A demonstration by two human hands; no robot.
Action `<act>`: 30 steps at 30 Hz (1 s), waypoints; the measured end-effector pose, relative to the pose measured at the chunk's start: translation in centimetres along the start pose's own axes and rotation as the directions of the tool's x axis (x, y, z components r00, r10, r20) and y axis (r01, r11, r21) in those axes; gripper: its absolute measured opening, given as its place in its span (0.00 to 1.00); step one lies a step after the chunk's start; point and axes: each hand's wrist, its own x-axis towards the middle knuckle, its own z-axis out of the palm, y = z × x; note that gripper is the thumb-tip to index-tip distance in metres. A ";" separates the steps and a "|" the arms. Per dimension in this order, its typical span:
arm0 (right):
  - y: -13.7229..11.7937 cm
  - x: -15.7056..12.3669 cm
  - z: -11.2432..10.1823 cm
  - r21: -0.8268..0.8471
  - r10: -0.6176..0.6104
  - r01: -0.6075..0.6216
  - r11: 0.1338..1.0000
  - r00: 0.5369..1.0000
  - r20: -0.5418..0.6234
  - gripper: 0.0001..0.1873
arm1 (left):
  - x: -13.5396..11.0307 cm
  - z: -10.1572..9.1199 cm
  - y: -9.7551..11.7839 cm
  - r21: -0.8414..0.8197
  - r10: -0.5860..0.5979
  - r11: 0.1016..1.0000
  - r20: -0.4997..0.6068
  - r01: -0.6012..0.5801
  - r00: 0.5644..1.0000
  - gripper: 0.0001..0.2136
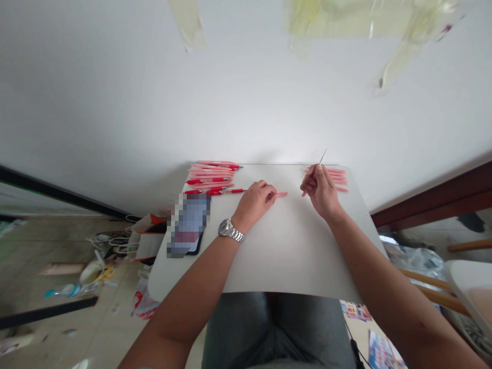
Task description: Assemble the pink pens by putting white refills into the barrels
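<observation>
My left hand (255, 201), wearing a metal wristwatch, is closed around a pink pen part (281, 194) whose end points right over the white table (286, 241). Between the thumb and fingertips of my right hand (319, 188) is a thin whitish stick (323, 156) like a pen refill, tilted upward. A small pink end (303, 194) shows below the curled fingers of that hand; whether it is gripped too is hidden. Several pink and red pens (211, 174) lie in a stack at the table's back left. Behind my right hand rest several pink pen parts (338, 177).
A phone (192, 225), its screen blurred out, lies on the table's left side. The white wall (253, 102) meets the back edge. On the floor at left are a plastic bottle (69, 290), cables and bags. A white chair (467, 282) stands at right.
</observation>
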 end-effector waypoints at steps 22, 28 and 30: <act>0.3 -1.4 -0.3 -0.807 -0.109 0.398 0.435 0.914 0.392 0.19 | 0.0 -1.3 0.1 0.051 -0.141 0.989 -0.026 0.142 0.990 0.02; 0.5 -1.5 -0.3 -0.807 -0.057 0.405 0.429 0.904 0.424 0.17 | -0.2 -1.9 0.1 0.057 -0.131 0.990 0.029 0.129 0.991 0.10; 0.4 -1.5 -0.3 -0.792 -0.047 0.428 0.435 0.890 0.454 0.17 | -0.2 -2.0 -0.1 0.049 -0.131 0.990 0.042 0.129 0.991 0.11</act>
